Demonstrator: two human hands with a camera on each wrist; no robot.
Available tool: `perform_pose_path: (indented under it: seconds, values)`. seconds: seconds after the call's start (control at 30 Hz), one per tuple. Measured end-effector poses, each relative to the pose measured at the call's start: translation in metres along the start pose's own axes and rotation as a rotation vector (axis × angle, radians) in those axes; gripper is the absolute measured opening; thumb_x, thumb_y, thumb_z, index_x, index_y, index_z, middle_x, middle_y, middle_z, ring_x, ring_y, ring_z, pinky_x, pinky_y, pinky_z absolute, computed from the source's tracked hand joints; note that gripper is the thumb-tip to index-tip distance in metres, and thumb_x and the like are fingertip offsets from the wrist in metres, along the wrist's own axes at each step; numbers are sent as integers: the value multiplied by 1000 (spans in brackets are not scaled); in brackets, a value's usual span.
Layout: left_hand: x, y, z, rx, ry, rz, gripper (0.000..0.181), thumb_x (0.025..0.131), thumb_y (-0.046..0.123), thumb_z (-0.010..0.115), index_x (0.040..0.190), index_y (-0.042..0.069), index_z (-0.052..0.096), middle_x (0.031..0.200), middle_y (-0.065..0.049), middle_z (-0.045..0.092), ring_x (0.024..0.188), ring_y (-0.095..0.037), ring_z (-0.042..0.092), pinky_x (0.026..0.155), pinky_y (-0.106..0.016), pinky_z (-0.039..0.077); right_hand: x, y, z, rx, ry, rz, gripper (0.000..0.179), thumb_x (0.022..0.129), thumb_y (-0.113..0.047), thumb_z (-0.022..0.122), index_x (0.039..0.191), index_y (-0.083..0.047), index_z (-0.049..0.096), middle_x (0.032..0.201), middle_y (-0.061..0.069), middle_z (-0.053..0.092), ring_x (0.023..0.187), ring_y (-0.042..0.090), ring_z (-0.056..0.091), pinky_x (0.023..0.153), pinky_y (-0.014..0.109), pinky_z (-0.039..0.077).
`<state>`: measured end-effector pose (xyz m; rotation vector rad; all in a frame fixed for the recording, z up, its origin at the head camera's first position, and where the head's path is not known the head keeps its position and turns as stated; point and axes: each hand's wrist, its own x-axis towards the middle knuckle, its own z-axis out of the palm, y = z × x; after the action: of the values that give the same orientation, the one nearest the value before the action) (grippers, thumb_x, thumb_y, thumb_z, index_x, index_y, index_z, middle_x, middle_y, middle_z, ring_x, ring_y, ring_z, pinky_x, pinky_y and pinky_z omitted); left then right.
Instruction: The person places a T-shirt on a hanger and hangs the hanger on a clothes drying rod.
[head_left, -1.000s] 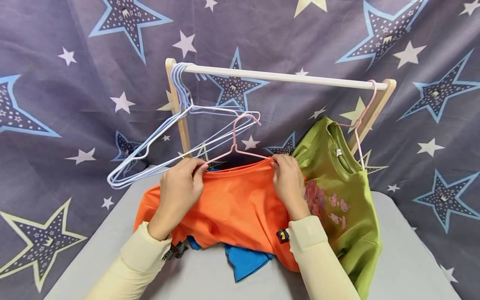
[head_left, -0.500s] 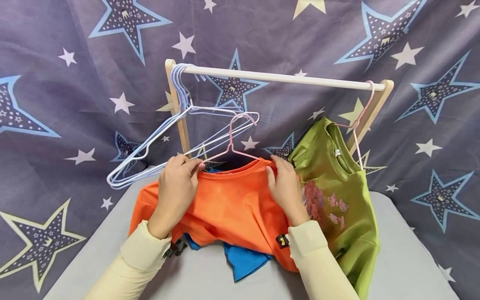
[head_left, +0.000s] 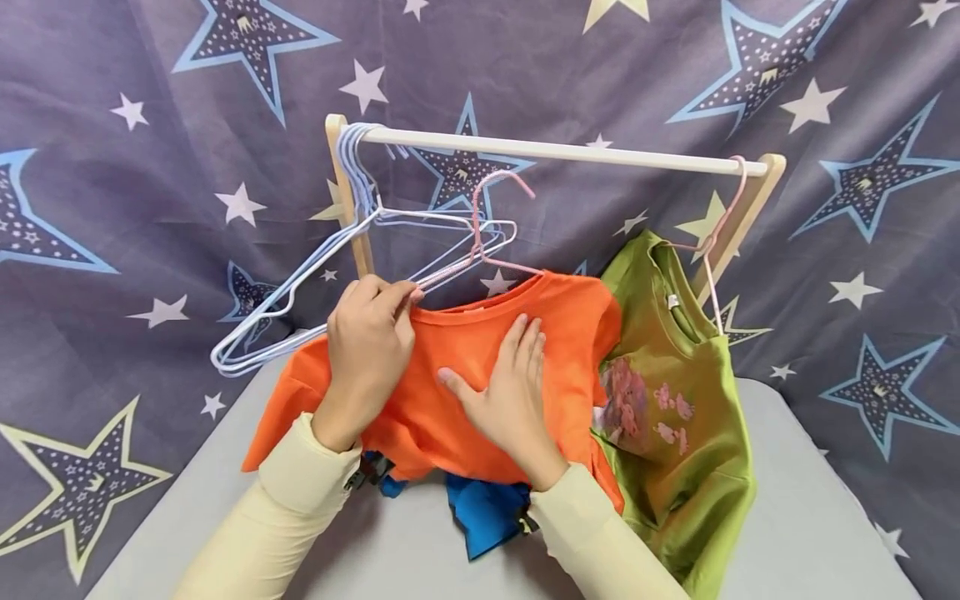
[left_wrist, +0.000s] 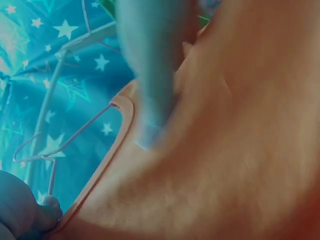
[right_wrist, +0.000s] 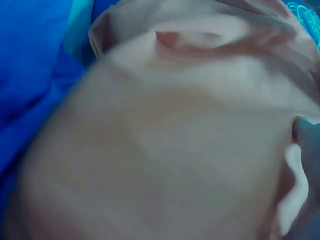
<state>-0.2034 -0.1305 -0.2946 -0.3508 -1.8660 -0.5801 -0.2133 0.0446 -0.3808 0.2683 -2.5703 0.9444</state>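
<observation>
An orange shirt point(head_left: 573, 325) hangs from a pink hanger point(head_left: 476, 218), whose shoulders run inside the neckline and whose bare hook stands up above it. With thumb and fingertips, my left hand point(head_left: 371, 350) pinches the left end of the neckline together with the hanger's arm. My right hand point(head_left: 512, 392) lies over the shirt's front, fingers extended and thumb spread. In the left wrist view the right hand point(left_wrist: 155, 65) is blurred against the cloth beside the collar. Orange cloth fills most of the right wrist view, looking washed out.
A rack with a white rail point(head_left: 570, 152) stands behind. Several blue-white hangers point(head_left: 300, 267) hang at its left end. A green printed shirt point(head_left: 693, 417) hangs at its right end. Blue cloth point(head_left: 487, 512) lies on the grey table point(head_left: 405, 550) under the orange shirt.
The hanger and orange shirt have risen, the hook nearing the rail. My right hand has left the right end of the neckline and moved down-left onto the shirt's front. My left hand keeps its pinch.
</observation>
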Motion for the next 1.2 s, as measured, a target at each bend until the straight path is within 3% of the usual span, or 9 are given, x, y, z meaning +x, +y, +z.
perform_pose_path:
  seconds: [0.1, 0.27, 0.43, 0.7, 0.77, 0.83, 1.0, 1.1, 1.2]
  values:
    - [7, 6, -2, -14, 30, 2, 14, 96, 13, 72, 92, 2, 79, 74, -13, 58, 68, -34, 55, 62, -46, 50, 4, 5, 11, 3, -38, 59, 131, 81, -82, 61, 161, -14, -18, 168, 15, -21, 154, 45, -14, 123, 61, 1]
    - [17, 10, -6, -14, 53, 1, 21, 99, 19, 68, 93, 2, 79, 75, -14, 59, 69, -34, 56, 63, -47, 50, 11, 28, 29, -4, -64, 123, 132, 79, -82, 63, 161, -23, -21, 168, 15, -24, 151, 54, -14, 120, 68, 1]
    - [21, 11, -8, -4, 67, -5, 21, 99, 19, 69, 93, 2, 79, 76, -15, 60, 69, -35, 57, 63, -48, 50, 16, 49, 47, 11, -150, 199, 132, 75, -87, 60, 160, -30, -22, 167, 8, -29, 150, 52, -21, 115, 74, -6]
    - [23, 9, -7, 22, 74, -36, 22, 100, 19, 67, 94, 2, 79, 77, -15, 59, 72, -36, 56, 63, -50, 50, 30, 65, 59, -19, -223, 139, 129, 77, -89, 55, 162, -25, -19, 169, 11, -23, 152, 49, -16, 117, 70, -7]
    - [23, 8, -6, 30, 86, -45, 22, 100, 19, 68, 93, 1, 78, 77, -15, 58, 71, -36, 56, 63, -49, 50, 30, 56, 54, 19, -180, 100, 126, 80, -88, 52, 162, -22, -17, 169, 11, -21, 154, 45, -16, 118, 68, -6]
    - [24, 9, -6, 37, 96, -49, 22, 100, 19, 67, 93, 1, 78, 77, -16, 57, 72, -36, 55, 63, -49, 49, 28, 42, 48, 101, -97, 63, 114, 90, -81, 46, 163, -18, -15, 170, 11, -18, 155, 41, -16, 120, 66, -6]
    - [26, 14, -2, 35, 101, -48, 19, 98, 16, 69, 93, 1, 78, 77, -16, 57, 72, -36, 55, 64, -49, 48, 30, 1, 34, 293, 202, 28, 77, 110, -50, 28, 163, -10, -11, 171, 12, -13, 157, 33, -12, 122, 62, -4]
    - [24, 16, -1, 28, 90, -55, 18, 99, 15, 68, 93, 1, 78, 77, -15, 58, 72, -35, 56, 64, -49, 49, 33, -11, 37, 263, 289, 37, 73, 111, -46, 25, 163, -9, -10, 171, 12, -12, 157, 32, -9, 121, 64, -2]
    - [21, 17, -3, 20, 93, -67, 20, 100, 16, 67, 93, 0, 78, 77, -16, 58, 72, -35, 56, 64, -48, 50, 33, -10, 50, 149, 258, 50, 72, 111, -48, 20, 163, -9, -12, 170, 14, -15, 157, 35, -9, 121, 65, -2]
